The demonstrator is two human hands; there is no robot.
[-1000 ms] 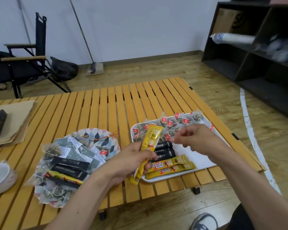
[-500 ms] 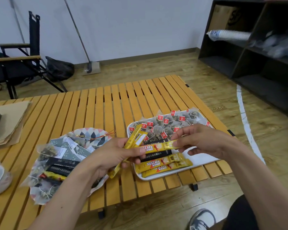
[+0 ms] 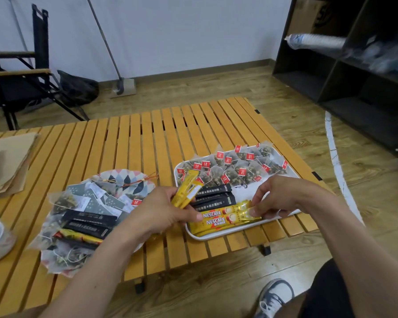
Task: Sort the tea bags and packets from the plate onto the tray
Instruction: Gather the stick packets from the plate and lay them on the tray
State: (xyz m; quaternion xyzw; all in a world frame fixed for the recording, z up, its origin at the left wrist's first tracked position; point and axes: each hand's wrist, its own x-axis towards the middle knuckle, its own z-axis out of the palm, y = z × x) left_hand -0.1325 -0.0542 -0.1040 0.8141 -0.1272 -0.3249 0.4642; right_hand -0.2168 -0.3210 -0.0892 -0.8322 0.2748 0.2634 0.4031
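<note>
Our left hand [image 3: 168, 212] hides the lower ends of the yellow sticks [image 3: 187, 191] it grips, and the heap of packets buries most of the plate [image 3: 133, 177]. Our right hand [image 3: 283, 198] pinches the end of a Nescafe stick [image 3: 236, 208] lying in the tray [image 3: 216, 237] on the counter [image 3: 129, 145], just in front of the black packets [image 3: 214, 198] and tea bags [image 3: 239, 168].

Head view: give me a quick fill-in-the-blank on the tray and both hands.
The left hand grips sticks coloured ____.
The right hand pinches a Nescafe stick lying on the white ____.
The tea bags at its far end carry ____ tags.
Beside the tea bags lie ____ packets.
Missing: yellow; tray; red; black.
</note>
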